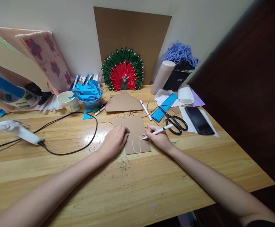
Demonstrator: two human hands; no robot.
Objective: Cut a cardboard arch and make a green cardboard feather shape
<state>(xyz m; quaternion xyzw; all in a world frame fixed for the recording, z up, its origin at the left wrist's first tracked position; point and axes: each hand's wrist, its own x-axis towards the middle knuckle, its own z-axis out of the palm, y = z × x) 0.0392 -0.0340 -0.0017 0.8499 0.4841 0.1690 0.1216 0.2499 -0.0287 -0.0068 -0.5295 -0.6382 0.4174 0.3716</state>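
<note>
A small piece of brown cardboard (132,126) lies on the wooden table, with a white U-shaped outline and short white strokes above it. My right hand (158,137) grips a white pen (161,129), its tip touching the cardboard near the right edge. On the cardboard's left side rests my left hand (115,140), its fingers curled together; whether anything is under them is hidden. Behind the piece lies a half-round cardboard shape (123,103) with a dark edge. A white marker (146,110) lies to the right of that shape.
Black-handled scissors (176,122) and a phone (199,120) lie at right. A glue gun (21,131) with a looping black cable is at left. Behind stand a paper cup (68,101), a bowl of blue scraps (90,102) and a green-and-red peacock figure (123,71).
</note>
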